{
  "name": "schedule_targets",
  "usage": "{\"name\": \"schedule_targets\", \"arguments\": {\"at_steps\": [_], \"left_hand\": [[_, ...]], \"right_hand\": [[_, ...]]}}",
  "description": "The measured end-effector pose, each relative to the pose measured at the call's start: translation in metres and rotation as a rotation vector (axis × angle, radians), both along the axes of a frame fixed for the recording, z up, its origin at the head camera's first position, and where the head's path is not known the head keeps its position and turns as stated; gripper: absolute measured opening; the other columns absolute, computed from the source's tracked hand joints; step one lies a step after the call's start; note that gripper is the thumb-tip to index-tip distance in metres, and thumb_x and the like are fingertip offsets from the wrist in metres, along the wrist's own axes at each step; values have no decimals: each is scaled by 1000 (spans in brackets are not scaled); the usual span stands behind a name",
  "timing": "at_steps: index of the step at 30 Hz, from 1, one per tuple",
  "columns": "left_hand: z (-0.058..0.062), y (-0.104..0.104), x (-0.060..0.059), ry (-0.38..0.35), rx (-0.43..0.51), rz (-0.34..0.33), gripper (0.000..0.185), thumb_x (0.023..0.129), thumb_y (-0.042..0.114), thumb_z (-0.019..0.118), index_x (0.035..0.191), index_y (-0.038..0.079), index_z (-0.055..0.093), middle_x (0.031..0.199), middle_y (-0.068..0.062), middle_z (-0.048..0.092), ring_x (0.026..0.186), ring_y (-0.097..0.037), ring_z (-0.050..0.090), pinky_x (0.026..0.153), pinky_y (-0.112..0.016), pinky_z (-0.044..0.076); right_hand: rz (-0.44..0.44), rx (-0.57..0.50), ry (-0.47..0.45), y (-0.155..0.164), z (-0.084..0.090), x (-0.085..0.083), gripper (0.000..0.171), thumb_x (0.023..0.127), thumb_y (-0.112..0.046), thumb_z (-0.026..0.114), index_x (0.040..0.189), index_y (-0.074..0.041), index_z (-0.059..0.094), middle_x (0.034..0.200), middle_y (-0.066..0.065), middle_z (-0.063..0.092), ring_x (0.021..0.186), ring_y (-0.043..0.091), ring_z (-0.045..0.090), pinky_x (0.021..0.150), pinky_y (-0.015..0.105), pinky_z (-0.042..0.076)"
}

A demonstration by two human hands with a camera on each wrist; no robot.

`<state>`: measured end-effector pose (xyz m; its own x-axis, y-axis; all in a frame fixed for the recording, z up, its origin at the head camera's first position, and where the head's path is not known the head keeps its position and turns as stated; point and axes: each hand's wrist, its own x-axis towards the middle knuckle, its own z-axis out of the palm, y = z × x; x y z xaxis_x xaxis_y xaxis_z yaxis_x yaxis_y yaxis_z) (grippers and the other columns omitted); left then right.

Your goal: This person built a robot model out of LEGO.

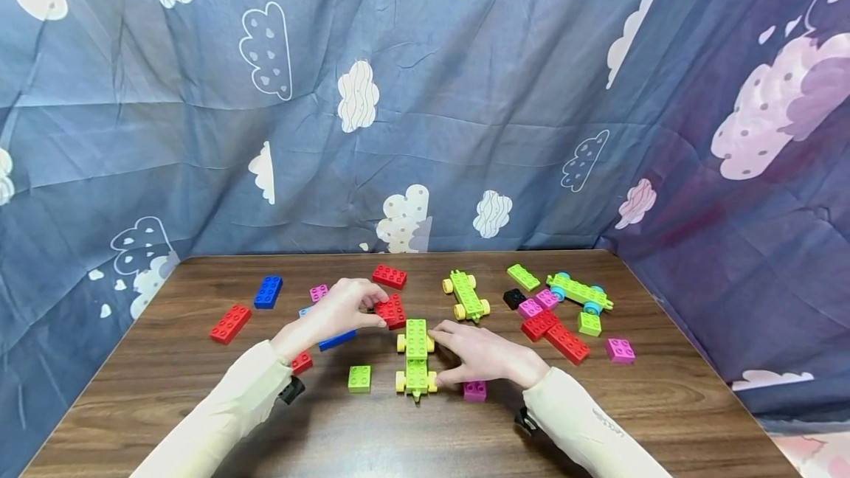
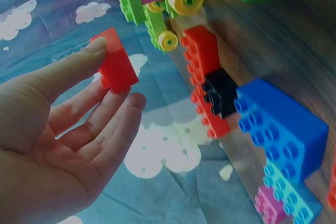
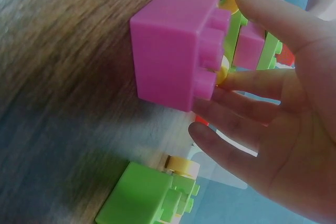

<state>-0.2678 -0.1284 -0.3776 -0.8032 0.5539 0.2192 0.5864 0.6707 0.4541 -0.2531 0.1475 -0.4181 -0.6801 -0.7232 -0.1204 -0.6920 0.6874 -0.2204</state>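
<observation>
My left hand (image 1: 341, 308) pinches a red building brick (image 1: 390, 310) between thumb and fingers, above the table and just beyond a small toy car base. That green car base (image 1: 417, 378) has yellow wheels and stands in front of me. A green plate brick (image 1: 416, 339) is raised over its far part, with a pink brick (image 3: 249, 45) between the two. My right hand (image 1: 481, 352) lies along the car's right side, thumb and fingertips at the yellow wheels, fingers fairly straight. Below the right palm a loose pink brick (image 1: 474, 391) sits on the table.
Left on the wooden table (image 1: 372, 441) lie red, blue and pink bricks and a green brick (image 1: 360, 379). Farther back stands another yellow-wheeled green base (image 1: 468, 295). At the right are a blue-wheeled base (image 1: 576, 291), a black brick (image 1: 514, 299) and several other bricks. A cloud-patterned curtain (image 1: 425, 131) hangs behind.
</observation>
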Motion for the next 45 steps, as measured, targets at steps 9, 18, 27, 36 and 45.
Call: {"name": "schedule_targets", "arguments": {"at_steps": [9,18,27,36,45], "left_hand": [[-3,20,-1,-7,20,-46,31,81,19,82,106,4,73,98,-8,75,88,-21,69,80,-35,59],[-8,31,0,-35,50,-71,30,83,18,81,107,4,72,99,-8,74,91,-23,70,82,-38,58],[-9,35,0,-27,43,-77,30,82,18,81,107,4,72,99,-8,74,91,-21,69,82,-36,58],[-9,39,-1,-38,22,-77,29,83,17,80,108,5,72,101,-8,74,90,-19,68,82,-30,57],[-12,41,1,-60,55,-90,27,84,14,79,107,4,71,95,-7,74,85,-18,67,79,-36,58]], "right_hand": [[-2,-7,1,0,1,1,73,87,-49,71,142,-4,52,136,7,56,124,21,58,100,42,52],[3,-10,-3,0,1,1,72,87,-48,71,141,-5,52,135,7,57,123,20,58,99,41,52],[-1,-5,-7,-1,3,1,72,88,-49,70,142,-5,51,138,8,55,125,21,58,100,43,52],[24,-2,44,-1,5,1,71,88,-49,70,140,-4,54,134,8,58,120,21,60,97,41,54],[9,-47,94,0,5,6,69,86,-49,72,136,-5,57,129,6,60,115,19,61,93,39,55]]}}
